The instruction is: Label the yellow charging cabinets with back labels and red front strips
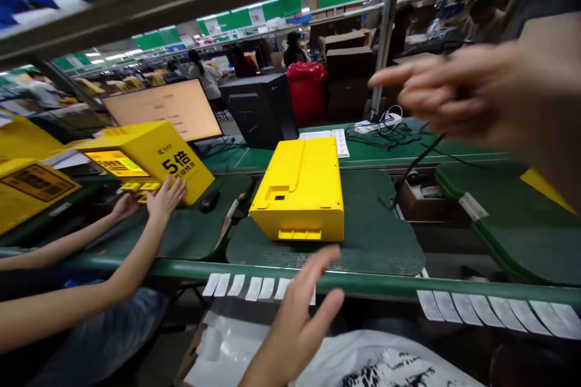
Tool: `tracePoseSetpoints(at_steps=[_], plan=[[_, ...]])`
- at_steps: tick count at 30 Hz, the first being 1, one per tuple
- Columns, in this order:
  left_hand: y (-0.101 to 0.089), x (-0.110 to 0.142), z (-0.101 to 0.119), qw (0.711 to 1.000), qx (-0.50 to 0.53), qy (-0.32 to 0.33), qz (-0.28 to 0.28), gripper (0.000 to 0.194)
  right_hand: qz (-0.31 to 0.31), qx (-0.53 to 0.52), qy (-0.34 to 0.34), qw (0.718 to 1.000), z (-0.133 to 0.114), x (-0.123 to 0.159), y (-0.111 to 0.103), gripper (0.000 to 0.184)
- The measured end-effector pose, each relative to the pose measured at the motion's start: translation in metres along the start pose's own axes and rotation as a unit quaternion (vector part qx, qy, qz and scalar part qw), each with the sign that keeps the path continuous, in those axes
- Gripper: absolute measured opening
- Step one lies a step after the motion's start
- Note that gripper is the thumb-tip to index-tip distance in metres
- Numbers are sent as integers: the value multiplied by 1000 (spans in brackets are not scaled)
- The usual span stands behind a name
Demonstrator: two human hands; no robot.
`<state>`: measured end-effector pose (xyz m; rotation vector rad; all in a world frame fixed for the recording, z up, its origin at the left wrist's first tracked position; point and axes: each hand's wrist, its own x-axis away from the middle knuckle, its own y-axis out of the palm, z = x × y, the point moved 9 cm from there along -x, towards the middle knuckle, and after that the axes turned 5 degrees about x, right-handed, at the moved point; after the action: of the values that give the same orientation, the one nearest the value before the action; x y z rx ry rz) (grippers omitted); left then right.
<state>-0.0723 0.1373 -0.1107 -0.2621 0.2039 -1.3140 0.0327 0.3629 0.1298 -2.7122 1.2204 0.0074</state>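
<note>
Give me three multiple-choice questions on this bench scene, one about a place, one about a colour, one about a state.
1. Where is the yellow box? A) on a green mat B) on the floor C) in a carton
2. What colour is the tall bin beyond the bench? A) blue B) red C) white
3. What is the left hand doing? A) gripping the box B) open, off the box C) holding a mouse

1: A, the box sits flat on the mat.
2: B, the bin shows red.
3: B, it is spread open, short of the box.
</note>
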Motion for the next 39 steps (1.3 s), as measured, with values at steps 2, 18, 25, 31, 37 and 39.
tracePoseSetpoints(at_steps=[2, 18, 25, 31, 37, 39], plan=[[-2, -17, 65, 992, 40, 105, 60, 77, -80, -54, -8, 995, 3, 2, 43, 33], [-94, -124, 146, 905, 329, 219, 158, 38, -396, 199, -42, 896, 128, 14, 180, 27], [-230, -175, -23, 964, 98, -3, 247, 58, -329, 381, -179, 846, 107, -109, 221, 10], [-169, -188, -76, 931, 356, -13, 75, 75, -324, 523, -196, 764, 135, -116, 254, 9], [-138, -187, -59, 924, 366, -10, 112, 71, -287, 595, -194, 725, 143, -88, 221, 12], [-129, -192, -56, 921, 374, -5, 108, 72, -267, 594, -188, 736, 146, -83, 212, 14]])
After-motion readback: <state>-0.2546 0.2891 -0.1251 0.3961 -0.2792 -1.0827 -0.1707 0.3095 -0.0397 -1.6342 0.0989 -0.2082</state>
